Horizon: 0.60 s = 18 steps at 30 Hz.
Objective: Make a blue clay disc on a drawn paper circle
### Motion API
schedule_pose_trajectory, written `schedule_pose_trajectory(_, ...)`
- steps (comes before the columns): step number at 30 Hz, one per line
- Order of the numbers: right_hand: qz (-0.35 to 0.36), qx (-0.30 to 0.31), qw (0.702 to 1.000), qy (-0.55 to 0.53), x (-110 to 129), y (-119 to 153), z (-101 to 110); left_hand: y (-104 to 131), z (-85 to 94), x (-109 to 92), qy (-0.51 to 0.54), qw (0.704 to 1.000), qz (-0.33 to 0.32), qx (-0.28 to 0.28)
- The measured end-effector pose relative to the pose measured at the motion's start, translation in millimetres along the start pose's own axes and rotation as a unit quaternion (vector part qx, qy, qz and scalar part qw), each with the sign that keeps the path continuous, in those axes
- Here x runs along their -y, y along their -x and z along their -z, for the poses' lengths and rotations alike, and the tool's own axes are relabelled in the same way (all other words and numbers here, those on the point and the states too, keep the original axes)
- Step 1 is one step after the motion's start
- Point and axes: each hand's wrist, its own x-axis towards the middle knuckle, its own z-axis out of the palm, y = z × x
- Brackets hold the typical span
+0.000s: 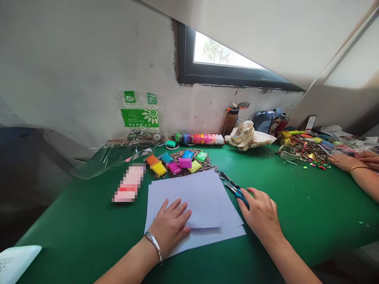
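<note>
My left hand (173, 225), with a silver bangle at the wrist, lies flat on a stack of white paper (204, 197), fingers spread. The top sheet's lower edge lifts slightly off the sheets below. To the right of the paper, my right hand (262, 211) has its fingers closed around the blue handles of a pair of scissors (238, 192). The blades point away toward the upper left, at the paper's right edge. A dark pen (229, 179) lies just beyond the scissors.
Colourful clay packets (185, 163) rest on striped sunflower seeds behind the paper. A pixelated pink item (130, 183) lies left. Along the wall stand a clear plastic bag (140, 118), a bottle (230, 120) and a cloth bag (245, 136). Another person's hands (345, 161) are far right.
</note>
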Motion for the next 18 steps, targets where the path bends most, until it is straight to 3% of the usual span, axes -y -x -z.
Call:
schedule_pose_trajectory(2,0.059,0.001,0.996,-0.072,16.3,-10.5,3.8,-0.5,-1.2,-1.8,-0.021,0.999,-0.018,-0.018)
schedule_pose_trajectory(5,0.15,0.058,0.97,-0.185,51.9,-31.6,3.2,1.4,-3.8,-2.9,-0.043,0.996,-0.053,-0.052)
schedule_pose_trajectory(8,0.19,0.097,0.955,-0.206,86.7,-50.5,-6.9,6.3,-8.1,-1.0,-0.057,0.99,-0.075,-0.103)
schedule_pose_trajectory(12,0.186,0.127,0.958,-0.177,110.0,-62.3,-20.2,11.1,-10.5,3.4,-0.067,0.977,-0.091,-0.179)
schedule_pose_trajectory(18,0.118,0.212,0.955,-0.169,103.4,-62.8,-22.6,11.4,-0.3,6.6,-0.093,0.956,-0.113,-0.253)
